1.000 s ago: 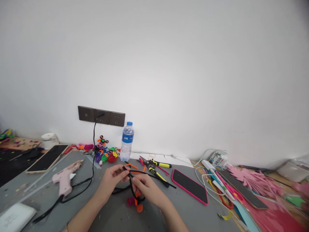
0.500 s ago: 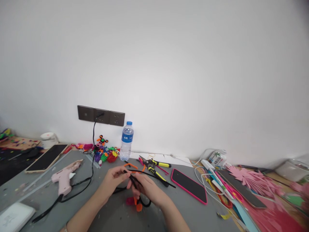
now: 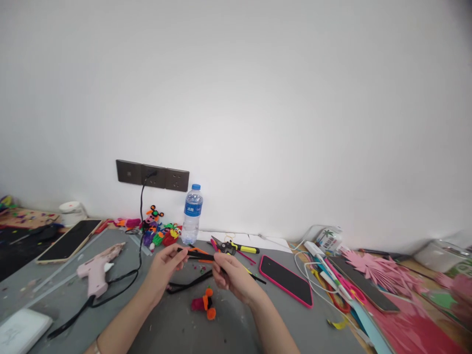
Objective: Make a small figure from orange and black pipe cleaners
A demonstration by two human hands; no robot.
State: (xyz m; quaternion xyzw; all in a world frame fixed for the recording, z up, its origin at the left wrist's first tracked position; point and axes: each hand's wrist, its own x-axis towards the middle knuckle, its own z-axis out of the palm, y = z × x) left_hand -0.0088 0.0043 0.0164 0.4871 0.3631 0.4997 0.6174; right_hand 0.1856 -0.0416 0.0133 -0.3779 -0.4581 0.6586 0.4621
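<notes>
Black fuzzy stems [image 3: 200, 255] stretch between my two hands above the grey mat. My left hand [image 3: 170, 261] pinches their left end between thumb and fingers. The right part is gripped by my right hand [image 3: 231, 275], its fingers closed. Below the hands lies a small magenta, orange and black fuzzy figure [image 3: 205, 304]. More black stems [image 3: 190, 284] rest on the mat between the hands. Orange stems lie just behind them, partly hidden. Yellow-and-black pliers [image 3: 236, 247] lie behind my right hand.
A water bottle [image 3: 192, 215] stands near the wall beside colourful fuzzy figures [image 3: 162, 234]. At left are a pink glue gun [image 3: 96, 272], its cable and a phone [image 3: 70, 240]. A pink-rimmed phone [image 3: 285, 280], cables and pink paper lie right. Another person's hand [image 3: 462, 302] shows at the right edge.
My hands have moved apart, with black stems now stretched between them. The small figure beneath is more fully uncovered. The view has shifted slightly.
</notes>
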